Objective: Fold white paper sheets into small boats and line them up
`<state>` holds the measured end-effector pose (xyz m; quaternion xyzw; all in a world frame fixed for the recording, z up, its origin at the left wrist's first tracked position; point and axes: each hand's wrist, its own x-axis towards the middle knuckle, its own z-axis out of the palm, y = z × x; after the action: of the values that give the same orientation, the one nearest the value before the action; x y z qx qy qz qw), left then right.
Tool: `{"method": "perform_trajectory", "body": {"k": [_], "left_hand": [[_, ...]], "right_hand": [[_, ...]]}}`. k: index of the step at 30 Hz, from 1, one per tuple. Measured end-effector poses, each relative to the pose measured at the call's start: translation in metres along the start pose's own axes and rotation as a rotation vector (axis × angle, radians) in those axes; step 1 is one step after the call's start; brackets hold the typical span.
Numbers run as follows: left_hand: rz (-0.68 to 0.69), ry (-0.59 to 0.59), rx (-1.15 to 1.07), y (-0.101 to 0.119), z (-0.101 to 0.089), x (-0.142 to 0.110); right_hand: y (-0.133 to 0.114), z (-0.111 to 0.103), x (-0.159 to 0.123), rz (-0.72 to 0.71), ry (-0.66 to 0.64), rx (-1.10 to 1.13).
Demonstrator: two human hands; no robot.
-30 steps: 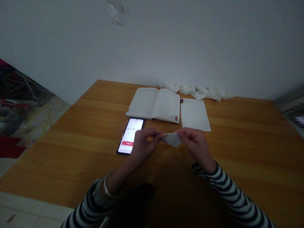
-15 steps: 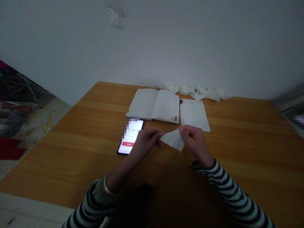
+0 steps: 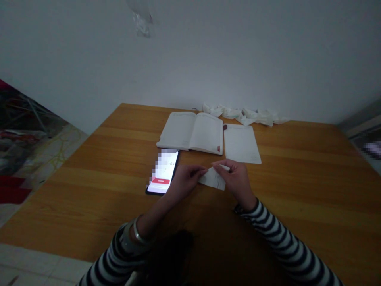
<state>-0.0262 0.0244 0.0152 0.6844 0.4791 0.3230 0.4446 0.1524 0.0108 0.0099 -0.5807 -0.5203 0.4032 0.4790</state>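
A small folded piece of white paper (image 3: 212, 178) is held just above the wooden table, pinched between both hands. My left hand (image 3: 185, 183) grips its left end, close to the lit smartphone (image 3: 163, 171), which lies screen up with a red button showing and part of its screen blurred out. My right hand (image 3: 235, 180) holds the paper's right side with its fingers folded over the top edge. Part of the paper is hidden behind those fingers. An open white notebook (image 3: 192, 132) and a loose white sheet (image 3: 241, 143) lie just beyond my hands.
The wooden table (image 3: 89, 167) ends against a white wall at the back. A row of crumpled white paper or tissue (image 3: 245, 115) lies along that far edge. Beyond the left table edge, cluttered floor with red cloth (image 3: 12, 186) shows.
Both hands have dropped closer to the table and drawn together. The paper now looks more tightly folded, with my right fingers over its top edge.
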Motion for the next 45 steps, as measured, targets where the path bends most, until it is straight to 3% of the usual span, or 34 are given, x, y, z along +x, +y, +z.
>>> {"method": "perform_trajectory", "body": {"k": [3, 9, 12, 19, 22, 28, 30, 34, 39, 45], "left_hand": [[0.015, 0.015, 0.056, 0.003, -0.003, 0.0], [0.026, 0.047, 0.187, 0.001, -0.002, 0.0], [0.039, 0.055, 0.239, -0.001, -0.001, 0.001], [0.022, 0.01, -0.022, -0.006, -0.006, 0.004], [0.077, 0.034, -0.114, -0.006, -0.009, 0.005], [0.22, 0.007, -0.084, -0.004, -0.008, 0.004], [0.172, 0.06, -0.142, -0.003, -0.009, 0.003], [0.042, 0.078, -0.31, -0.001, -0.012, 0.003], [-0.013, 0.09, -0.428, -0.001, -0.012, 0.004], [0.008, 0.03, -0.387, 0.001, -0.013, 0.006]], "right_hand": [[0.0, 0.002, 0.0, -0.001, -0.017, 0.003], [0.003, 0.013, -0.006, 0.134, -0.138, 0.213], [0.005, 0.011, -0.003, 0.073, -0.132, 0.186], [0.007, -0.009, 0.011, 0.045, -0.075, 0.168], [0.008, -0.013, 0.013, 0.035, -0.029, 0.181], [0.011, -0.009, 0.012, 0.068, 0.022, 0.217], [0.009, -0.01, 0.011, 0.076, -0.013, 0.248], [-0.002, -0.022, 0.013, 0.068, -0.243, 0.303], [-0.011, -0.032, 0.014, 0.047, -0.466, 0.24], [-0.01, -0.022, 0.011, 0.044, -0.417, 0.148]]}}
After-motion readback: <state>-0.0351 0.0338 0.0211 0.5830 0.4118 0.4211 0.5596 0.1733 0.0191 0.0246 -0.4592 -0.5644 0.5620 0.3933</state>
